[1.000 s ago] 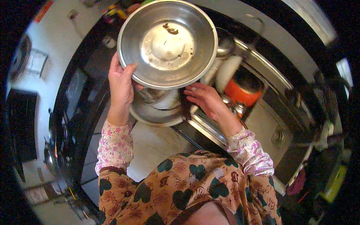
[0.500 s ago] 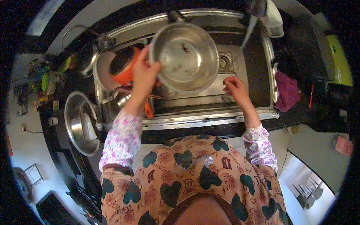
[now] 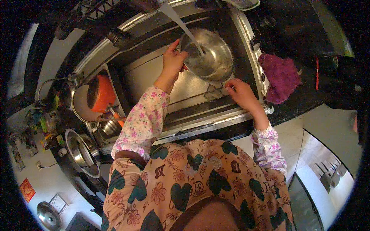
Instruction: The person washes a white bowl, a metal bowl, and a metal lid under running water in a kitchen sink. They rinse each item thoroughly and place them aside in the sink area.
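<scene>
A shiny metal basin (image 3: 216, 63) is held tilted over the sink (image 3: 150, 71). My left hand (image 3: 173, 61) grips its left rim, thumb inside and fingers underneath. Down into the basin runs a pale stream (image 3: 181, 24), which looks like water from above. Just below the basin's lower right rim is my right hand (image 3: 243, 94), its fingers curled together; whether they touch the rim or pinch something small I cannot make out. A crumpled greyish cloth-like thing (image 3: 213, 92) lies on the sink floor beside that hand.
An orange pan (image 3: 103, 92) sits in the left compartment, near a metal cup-like vessel (image 3: 110, 127). A large steel bowl (image 3: 81, 152) stands on the counter at left. Right of the sink rim (image 3: 250, 50) lies a purple cloth (image 3: 278, 79).
My left hand has carried the basin rightward across the sink and tipped it, and the stream now falls into it. My right hand has come close to its rim. The view has turned.
</scene>
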### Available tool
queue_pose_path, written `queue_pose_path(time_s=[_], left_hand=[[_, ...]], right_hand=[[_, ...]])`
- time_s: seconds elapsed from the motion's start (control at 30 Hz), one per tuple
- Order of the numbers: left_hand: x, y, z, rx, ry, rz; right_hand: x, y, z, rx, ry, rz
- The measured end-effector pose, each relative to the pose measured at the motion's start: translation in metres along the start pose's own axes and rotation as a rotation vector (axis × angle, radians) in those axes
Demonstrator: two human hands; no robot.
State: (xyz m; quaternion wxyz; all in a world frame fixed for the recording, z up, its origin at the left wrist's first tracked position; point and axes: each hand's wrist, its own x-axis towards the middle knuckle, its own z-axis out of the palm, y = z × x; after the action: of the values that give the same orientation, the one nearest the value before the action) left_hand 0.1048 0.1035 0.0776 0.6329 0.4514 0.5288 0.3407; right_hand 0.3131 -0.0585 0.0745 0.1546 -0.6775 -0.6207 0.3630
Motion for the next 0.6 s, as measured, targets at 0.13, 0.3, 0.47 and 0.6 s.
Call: queue_pose_path(time_s=[0.13,0.3,0.47,0.6], left_hand=[[0.023,-0.028,0.020,0.204,0.096,0.183],[0.005,0.015,0.044,0.501,0.107,0.375],[0.011,0.010,0.030,0.721,0.300,0.607],[0.006,0.006,-0.007,0.703,0.302,0.554]], right_hand=[[0.035,0.002,0.025,-0.605,-0.476,0.014],[0.062,0.058,0.103,-0.556,-0.317,-0.373],[0.091,0.146,0.204,-0.563,-0.544,-0.441],[0.106,0.048,0.091,-0.473,-0.840,-0.220]])
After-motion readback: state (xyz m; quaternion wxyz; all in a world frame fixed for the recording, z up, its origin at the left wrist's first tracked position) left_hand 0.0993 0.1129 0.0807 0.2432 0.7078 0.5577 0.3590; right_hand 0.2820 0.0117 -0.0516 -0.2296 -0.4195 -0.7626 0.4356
